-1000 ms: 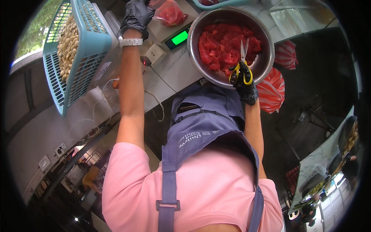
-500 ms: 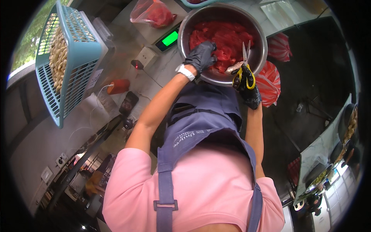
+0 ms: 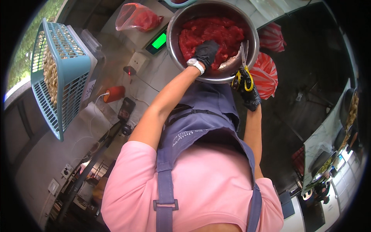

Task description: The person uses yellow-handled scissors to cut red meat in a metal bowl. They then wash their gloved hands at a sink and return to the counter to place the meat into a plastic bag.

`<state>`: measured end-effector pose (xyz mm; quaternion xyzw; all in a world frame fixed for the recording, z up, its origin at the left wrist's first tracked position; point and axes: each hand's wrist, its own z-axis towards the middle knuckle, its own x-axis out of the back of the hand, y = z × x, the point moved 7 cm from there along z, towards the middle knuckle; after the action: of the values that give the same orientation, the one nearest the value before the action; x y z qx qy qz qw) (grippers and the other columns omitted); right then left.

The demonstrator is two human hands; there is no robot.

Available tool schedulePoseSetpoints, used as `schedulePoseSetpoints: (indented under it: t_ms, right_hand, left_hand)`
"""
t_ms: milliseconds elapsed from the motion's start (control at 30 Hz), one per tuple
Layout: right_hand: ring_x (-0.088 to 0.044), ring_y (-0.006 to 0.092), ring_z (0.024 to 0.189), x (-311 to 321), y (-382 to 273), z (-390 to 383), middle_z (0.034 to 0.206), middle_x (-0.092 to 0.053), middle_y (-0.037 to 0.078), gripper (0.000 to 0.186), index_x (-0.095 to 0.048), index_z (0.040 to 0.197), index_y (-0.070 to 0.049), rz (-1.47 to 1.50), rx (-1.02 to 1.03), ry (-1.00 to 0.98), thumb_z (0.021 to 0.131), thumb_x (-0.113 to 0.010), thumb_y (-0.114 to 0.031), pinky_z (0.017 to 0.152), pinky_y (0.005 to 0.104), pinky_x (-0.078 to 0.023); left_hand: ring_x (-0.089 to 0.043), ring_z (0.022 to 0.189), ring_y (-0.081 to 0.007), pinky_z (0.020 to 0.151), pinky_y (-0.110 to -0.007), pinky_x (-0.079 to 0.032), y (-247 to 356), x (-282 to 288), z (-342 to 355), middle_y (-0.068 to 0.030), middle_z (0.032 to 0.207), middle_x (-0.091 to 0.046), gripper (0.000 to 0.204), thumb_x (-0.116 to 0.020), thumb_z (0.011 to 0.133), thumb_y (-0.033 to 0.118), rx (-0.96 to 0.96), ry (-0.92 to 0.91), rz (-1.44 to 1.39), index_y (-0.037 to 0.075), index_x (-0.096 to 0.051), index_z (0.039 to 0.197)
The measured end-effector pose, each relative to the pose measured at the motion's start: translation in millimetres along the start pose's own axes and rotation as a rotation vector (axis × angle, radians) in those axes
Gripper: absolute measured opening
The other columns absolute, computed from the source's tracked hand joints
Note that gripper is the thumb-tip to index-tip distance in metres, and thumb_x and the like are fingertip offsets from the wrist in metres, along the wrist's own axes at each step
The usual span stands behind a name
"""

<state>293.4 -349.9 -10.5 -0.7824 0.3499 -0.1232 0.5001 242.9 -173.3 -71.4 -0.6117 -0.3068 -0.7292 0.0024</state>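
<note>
Red raw meat (image 3: 228, 33) in thin wet pieces fills much of a steel bowl (image 3: 253, 33). My left hand (image 3: 206, 54), in a black glove with a white watch at the wrist, reaches down into it. Its fingers curl into the meat, their tips hidden. At the bowl's near right rim, my black-gloved right hand (image 3: 250, 96) holds scissors (image 3: 249, 79) by their yellow handles. The blades point away from me over the bowl's right side, slightly apart. A pale piece (image 3: 231, 62) lies between the meat and the blades.
A kitchen scale (image 3: 157, 41) with a lit green display stands left of the bowl, beside a clear bag of red meat (image 3: 143, 19). Red-and-white striped bags (image 3: 264, 75) are at the right. A blue basket of peanut-like pods (image 3: 58, 73) stands at far left, a phone (image 3: 126, 108) nearer.
My left hand has moved deeper into the meat, toward the bowl's middle. The scissors stay in my right hand, their blades turned slightly left. The whole view has shifted a little.
</note>
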Motion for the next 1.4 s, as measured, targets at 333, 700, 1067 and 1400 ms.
schedulePoseSetpoints:
  t_ms: [333, 700, 1067, 1400]
  right_hand:
    - [-0.05, 0.0085, 0.052, -11.1, 17.0, 5.1, 0.065, -0.053, 0.0, 0.039, -0.057, 0.09, -0.005, 0.031, -0.15, -0.201, 0.09, -0.042, -0.041, 0.044, 0.0196, -0.035]
    - [-0.052, 0.0135, 0.096, -36.6, 49.9, 3.4, 0.107, -0.053, 0.008, 0.034, -0.043, 0.122, -0.001, -0.024, -0.065, -0.522, 0.091, -0.044, -0.015, 0.087, 0.0231, -0.042]
    - [-0.054, 0.0124, 0.085, -66.9, 36.6, -11.8, 0.096, -0.056, 0.008, 0.032, -0.046, 0.116, -0.003, 0.165, 0.107, -0.634, 0.092, -0.039, -0.023, 0.07, 0.0209, -0.043]
    - [-0.054, 0.0113, 0.068, -94.7, 19.2, 1.3, 0.076, -0.056, 0.007, 0.039, -0.052, 0.099, -0.005, 0.403, 0.139, -0.602, 0.093, -0.037, -0.041, 0.057, 0.0211, -0.043]
  left_hand:
    - [-0.058, 0.094, -0.0299, 0.083, -0.034, -0.043, -51.0, 76.6, 22.5, -0.0172, 0.099, -0.061, 0.045, -0.065, 0.073, 0.03, 0.068, -0.207, -0.377, 0.001, -0.058, 0.106]
    - [-0.059, 0.08, -0.0312, 0.073, -0.036, -0.044, -30.4, 122.8, 41.2, -0.0175, 0.086, -0.062, 0.037, -0.061, 0.074, 0.027, -0.049, -0.26, -0.128, 0.0, -0.059, 0.098]
    - [-0.058, 0.072, -0.0316, 0.065, -0.037, -0.044, -41.3, 109.0, 41.6, -0.0189, 0.078, -0.062, 0.033, -0.055, 0.082, 0.031, 0.144, -0.11, -0.312, 0.0, -0.062, 0.089]
    - [-0.061, 0.072, -0.0209, 0.068, -0.032, -0.045, -27.8, 110.5, 34.2, -0.0135, 0.078, -0.065, 0.036, -0.053, 0.084, 0.031, 0.228, -0.055, -0.422, -0.003, -0.061, 0.093]
